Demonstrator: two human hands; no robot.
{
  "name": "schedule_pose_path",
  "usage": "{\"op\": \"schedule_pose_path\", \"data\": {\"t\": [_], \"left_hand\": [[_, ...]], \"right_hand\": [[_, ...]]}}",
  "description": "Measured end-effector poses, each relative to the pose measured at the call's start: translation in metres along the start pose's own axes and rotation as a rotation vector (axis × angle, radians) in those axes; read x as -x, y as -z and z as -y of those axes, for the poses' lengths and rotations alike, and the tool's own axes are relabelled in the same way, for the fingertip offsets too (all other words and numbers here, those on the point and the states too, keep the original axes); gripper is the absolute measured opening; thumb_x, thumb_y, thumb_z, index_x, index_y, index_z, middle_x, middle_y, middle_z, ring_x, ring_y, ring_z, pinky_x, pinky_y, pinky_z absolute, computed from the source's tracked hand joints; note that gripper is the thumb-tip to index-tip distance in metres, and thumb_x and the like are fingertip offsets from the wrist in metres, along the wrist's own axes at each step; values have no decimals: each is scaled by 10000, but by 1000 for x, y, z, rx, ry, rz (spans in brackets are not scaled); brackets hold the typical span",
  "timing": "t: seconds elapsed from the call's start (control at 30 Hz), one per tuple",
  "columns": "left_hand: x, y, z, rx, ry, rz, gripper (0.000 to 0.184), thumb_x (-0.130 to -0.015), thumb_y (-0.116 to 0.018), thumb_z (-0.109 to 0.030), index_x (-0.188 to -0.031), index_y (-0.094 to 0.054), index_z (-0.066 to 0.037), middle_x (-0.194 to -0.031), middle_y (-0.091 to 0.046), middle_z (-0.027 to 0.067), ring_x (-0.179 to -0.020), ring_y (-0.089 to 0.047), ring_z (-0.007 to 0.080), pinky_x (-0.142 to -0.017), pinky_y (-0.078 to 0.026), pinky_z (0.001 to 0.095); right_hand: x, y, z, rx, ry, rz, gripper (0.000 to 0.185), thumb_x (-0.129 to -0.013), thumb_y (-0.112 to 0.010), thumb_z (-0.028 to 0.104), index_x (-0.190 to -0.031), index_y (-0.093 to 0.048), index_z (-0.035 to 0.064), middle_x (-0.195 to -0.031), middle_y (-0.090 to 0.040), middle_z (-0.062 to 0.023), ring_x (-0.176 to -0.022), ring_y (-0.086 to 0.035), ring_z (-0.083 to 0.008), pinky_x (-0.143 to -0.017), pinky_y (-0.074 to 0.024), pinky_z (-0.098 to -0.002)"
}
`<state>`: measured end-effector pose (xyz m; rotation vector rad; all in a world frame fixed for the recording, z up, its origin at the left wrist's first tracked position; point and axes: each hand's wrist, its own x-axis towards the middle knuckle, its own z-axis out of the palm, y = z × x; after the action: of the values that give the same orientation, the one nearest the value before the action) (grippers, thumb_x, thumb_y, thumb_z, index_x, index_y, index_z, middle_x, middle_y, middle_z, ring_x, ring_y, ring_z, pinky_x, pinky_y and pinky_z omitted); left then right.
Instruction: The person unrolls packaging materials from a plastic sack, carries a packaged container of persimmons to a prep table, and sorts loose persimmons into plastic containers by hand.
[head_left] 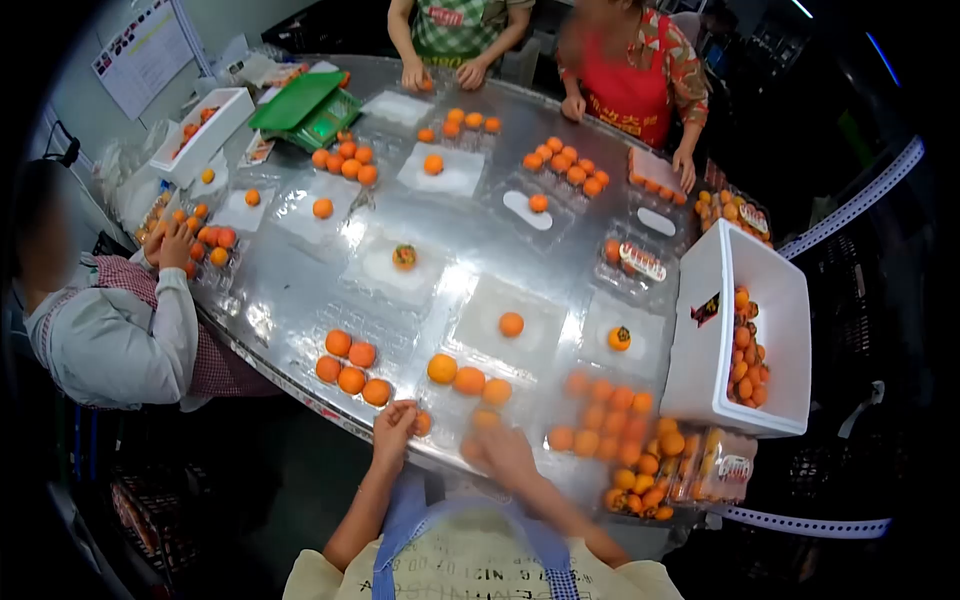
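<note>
At the table's near edge, my left hand (395,428) has its fingers bent together against an orange fruit (422,424). My right hand (500,452) is smeared by motion, just below an orange fruit (497,391) in the near middle group; its fingers and anything in them cannot be made out. Left of that group, several fruits (351,380) sit in a clear tray. A single fruit (511,324) lies on a white sheet beyond my hands. To the right, more fruits (603,418) stand in blurred rows.
A white foam box (700,330) of fruit stands at the right, beside packed fruit (645,475). A co-worker (120,320) handles fruit at the left. Two people (460,30) (635,75) stand across the metal table (290,280). A green scale (305,105) is at the far left.
</note>
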<state>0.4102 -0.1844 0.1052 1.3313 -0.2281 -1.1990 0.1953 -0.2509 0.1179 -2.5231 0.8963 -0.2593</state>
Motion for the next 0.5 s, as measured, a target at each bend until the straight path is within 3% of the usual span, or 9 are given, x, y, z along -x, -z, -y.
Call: {"op": "schedule_pose_path", "data": {"t": [0.5], "left_hand": [[22, -50, 28, -102, 31, 41, 180, -888, -610, -131, -1044, -593, -43, -904, -653, 48, -731, -599, 106, -647, -485, 227]], "right_hand": [[4, 0, -7, -2, 109, -81, 427, -686, -699, 261, -1068, -561, 132, -943, -561, -93, -899, -541, -272, -718, -374, -417]]}}
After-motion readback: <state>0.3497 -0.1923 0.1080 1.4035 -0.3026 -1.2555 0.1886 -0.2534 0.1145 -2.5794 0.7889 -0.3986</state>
